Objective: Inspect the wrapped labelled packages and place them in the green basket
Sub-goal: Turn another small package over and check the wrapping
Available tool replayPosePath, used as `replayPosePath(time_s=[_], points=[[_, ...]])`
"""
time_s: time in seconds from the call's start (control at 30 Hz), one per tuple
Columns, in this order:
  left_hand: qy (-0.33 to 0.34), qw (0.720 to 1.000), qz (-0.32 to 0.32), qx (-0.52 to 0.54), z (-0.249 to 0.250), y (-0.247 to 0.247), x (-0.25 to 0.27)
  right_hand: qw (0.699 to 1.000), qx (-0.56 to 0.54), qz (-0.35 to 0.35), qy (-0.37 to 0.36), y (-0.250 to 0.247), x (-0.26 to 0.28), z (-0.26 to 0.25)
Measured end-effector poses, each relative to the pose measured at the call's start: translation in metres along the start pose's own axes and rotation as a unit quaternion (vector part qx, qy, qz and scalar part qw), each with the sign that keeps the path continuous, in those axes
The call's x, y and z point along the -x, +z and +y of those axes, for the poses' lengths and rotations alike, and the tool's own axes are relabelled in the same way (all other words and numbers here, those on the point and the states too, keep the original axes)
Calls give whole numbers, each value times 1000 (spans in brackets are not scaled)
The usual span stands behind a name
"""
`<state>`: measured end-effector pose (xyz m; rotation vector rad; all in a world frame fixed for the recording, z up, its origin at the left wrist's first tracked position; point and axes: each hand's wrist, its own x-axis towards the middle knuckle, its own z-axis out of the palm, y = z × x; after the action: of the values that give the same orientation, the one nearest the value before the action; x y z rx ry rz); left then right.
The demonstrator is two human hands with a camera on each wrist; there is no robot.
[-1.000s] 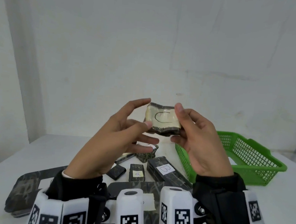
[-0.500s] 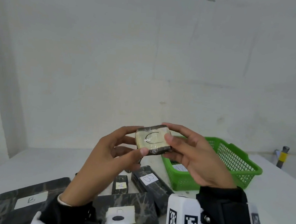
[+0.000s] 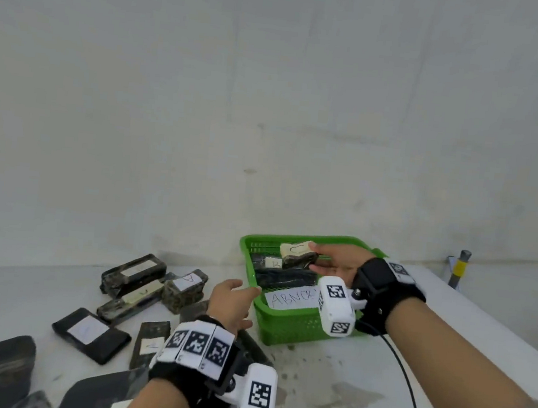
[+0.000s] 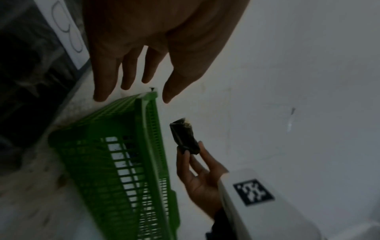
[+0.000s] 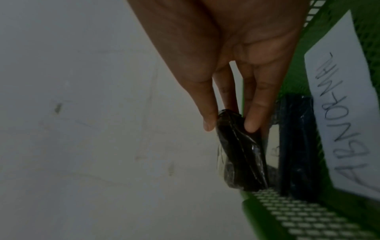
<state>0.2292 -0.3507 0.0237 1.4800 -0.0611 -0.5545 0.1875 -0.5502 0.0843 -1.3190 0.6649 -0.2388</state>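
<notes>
The right hand point(image 3: 337, 263) reaches over the green basket point(image 3: 285, 324) and pinches the package labelled "C" point(image 3: 297, 256) between thumb and fingertips point(image 5: 252, 126) — the right wrist view shows the grip sits only on one end, with most of the dark, glossy wrap hanging free beyond it. The package is above the basket's interior, not yet resting on anything. Below it lie a package labelled "B" point(image 3: 270, 263), a long dark package point(image 3: 287, 278) and a paper sheet reading "ABNOR…" point(image 3: 291, 299) (its end is hidden behind the wrist camera).

The left hand point(image 3: 233, 302) holds nothing; its fingers are relaxed and spread just beside the basket's near-left corner, and whether they touch the rim cannot be told.

Judged from here, the main risk is the shallow pinch: the film looks slick, so the package could slip or swing and drop on its edge, landing label-down or propped against the "B" package rather than flat. A release too near the wall could let it catch on the rim. The basket looks light — a nudge from the left hand could shift it under the descending package. The cluster of unsorted packages point(image 3: 154, 285) on the white table point(image 3: 358, 393) sits close to the left wrist and could be knocked.
</notes>
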Motion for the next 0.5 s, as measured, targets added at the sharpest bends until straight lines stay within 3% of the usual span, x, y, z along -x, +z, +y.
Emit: replayPosePath(time_s=[0.13,0.27,0.4,0.5], points=[[-29,999,-12,-16,-4,8,-22,984,164,-16,70,4,-68,-1],[-43,998,-43,12,-2,5,-28,949,307,-12,78,16,-105,11],[-62,996,-53,42,-2,2,-33,944,313,-66,78,13,-124,25],[-58,997,-40,37,-8,5,-38,941,318,-58,99,15,-132,28]])
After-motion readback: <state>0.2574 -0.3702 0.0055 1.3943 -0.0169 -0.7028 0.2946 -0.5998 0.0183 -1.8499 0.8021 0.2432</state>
